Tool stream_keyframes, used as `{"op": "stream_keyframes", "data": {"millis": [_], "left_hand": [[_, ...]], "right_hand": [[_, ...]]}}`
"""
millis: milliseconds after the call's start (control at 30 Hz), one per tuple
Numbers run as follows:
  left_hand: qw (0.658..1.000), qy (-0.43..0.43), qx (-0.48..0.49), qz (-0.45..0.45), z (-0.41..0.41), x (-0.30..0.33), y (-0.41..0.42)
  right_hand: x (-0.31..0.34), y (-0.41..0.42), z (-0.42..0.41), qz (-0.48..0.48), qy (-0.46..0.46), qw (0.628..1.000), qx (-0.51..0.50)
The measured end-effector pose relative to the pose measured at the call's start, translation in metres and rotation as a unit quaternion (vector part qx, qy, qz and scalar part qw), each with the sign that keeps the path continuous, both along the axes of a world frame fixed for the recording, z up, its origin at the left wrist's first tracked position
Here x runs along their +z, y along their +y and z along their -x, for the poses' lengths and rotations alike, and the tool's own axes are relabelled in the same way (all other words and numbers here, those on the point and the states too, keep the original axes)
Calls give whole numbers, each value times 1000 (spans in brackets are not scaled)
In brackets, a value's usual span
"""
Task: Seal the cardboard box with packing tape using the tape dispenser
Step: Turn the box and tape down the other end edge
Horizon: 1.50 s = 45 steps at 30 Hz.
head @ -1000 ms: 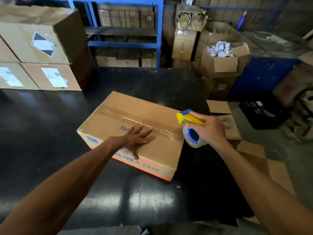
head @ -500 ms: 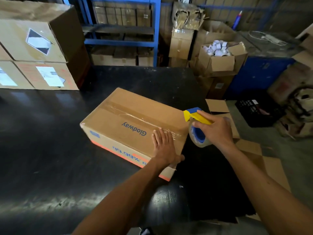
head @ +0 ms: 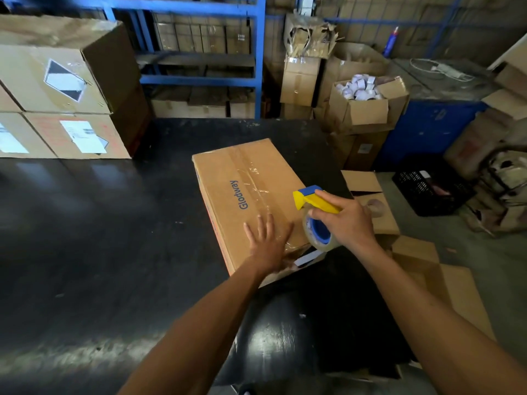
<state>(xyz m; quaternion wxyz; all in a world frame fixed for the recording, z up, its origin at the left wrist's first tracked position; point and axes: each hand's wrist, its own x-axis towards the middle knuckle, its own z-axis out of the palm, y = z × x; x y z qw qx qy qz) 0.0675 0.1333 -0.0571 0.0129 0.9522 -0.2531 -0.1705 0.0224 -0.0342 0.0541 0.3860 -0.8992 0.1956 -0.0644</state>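
Note:
A brown cardboard box (head: 228, 178) printed "Glodway" lies on the black table (head: 99, 238), its long side running away from me. A strip of clear tape (head: 253, 181) covers its top seam. My left hand (head: 266, 242) lies flat, fingers spread, on the box's near end over the tape. My right hand (head: 346, 220) grips the yellow-and-blue tape dispenser (head: 313, 216), with its clear roll at the box's near right corner. The near end face of the box is partly hidden by my left wrist.
Stacked labelled cartons (head: 57, 89) stand on the table's far left. Blue shelving (head: 199, 52) rises behind. To the right are an open carton of white rolls (head: 362, 98), flattened cardboard (head: 413, 260) on the floor and a black crate (head: 427, 189).
The box has turned so that its long side points away from me. My left hand slid from the box's middle to its near end. The dispenser stayed beside the near right corner.

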Motion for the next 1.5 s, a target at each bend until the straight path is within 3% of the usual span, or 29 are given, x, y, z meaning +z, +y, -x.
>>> {"op": "stream_keyframes", "data": {"millis": [200,367,700,1067,1133,1167,1200,1267,1300,1367,1433,1500], "left_hand": [[993,-85,-84,-10,-4,-15,26],[981,-107,-160,-9,-13,-21,54],[982,-101,-162,-3,-19,-15,56],[989,-56,-133,-1,-13,-3,54],[994,18,-77,70,-6,14,51],[986,71,-25,148,-1,26,47],[957,132,48,255,5,38,43],[823,246,202,471,13,56,37],[745,292,264,539,13,63,37],[614,390,351,590,10,75,43],[536,466,380,593,8,86,54],[496,501,366,608,8,98,63]], "right_hand": [[-7,-2,3,-22,7,1000,-8],[-2,-6,1,-38,-4,999,-10],[-7,3,17,-48,2,998,44],[-10,-6,36,-45,2,996,76],[-11,-12,41,-47,-6,994,96],[-12,-16,44,-45,-15,993,111],[-12,-20,47,-40,-26,991,127],[-12,-26,52,-26,-49,988,147],[-10,-27,54,-20,-66,986,153],[-5,-31,56,-5,-112,979,169],[3,-31,57,23,-170,965,197],[8,-27,56,65,-229,942,235]]}}
